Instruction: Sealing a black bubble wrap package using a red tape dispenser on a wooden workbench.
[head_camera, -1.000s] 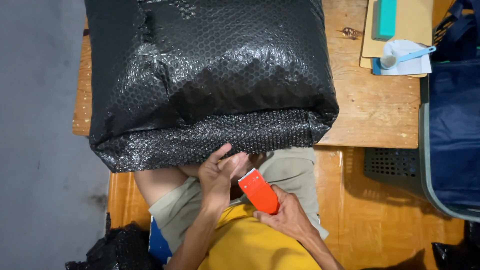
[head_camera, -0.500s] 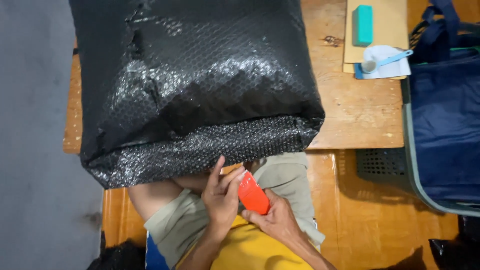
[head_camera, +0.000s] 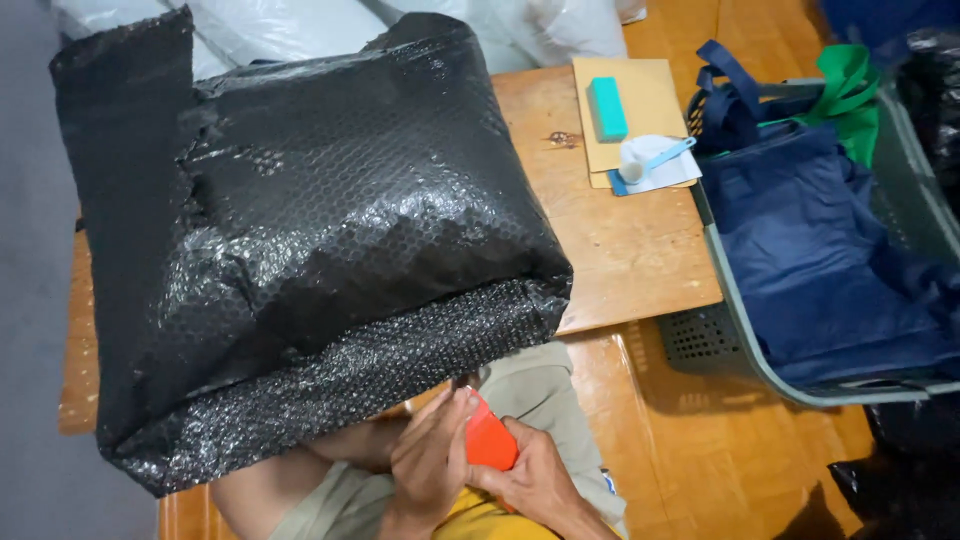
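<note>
A large parcel wrapped in black bubble wrap (head_camera: 310, 240) lies on a low wooden table (head_camera: 630, 250) and overhangs its near edge above my lap. Below that edge my left hand (head_camera: 428, 462) and my right hand (head_camera: 535, 480) are together around a small orange-red tool (head_camera: 488, 440), flat and rounded. The left hand's fingers rest on the tool's left side, the right hand grips it from underneath. Most of the tool is hidden by my fingers.
On the table's far right lie a tan envelope (head_camera: 630, 100), a teal block (head_camera: 606, 108) and a white tape roll on blue-edged paper (head_camera: 650, 160). A grey crate (head_camera: 760, 360) with dark blue bags (head_camera: 830, 260) stands right. Clear plastic bags (head_camera: 300, 25) lie beyond.
The camera view has swung so the parcel and table sit further left and up. Both hands have closed more tightly around the orange-red tool, which shows less than before.
</note>
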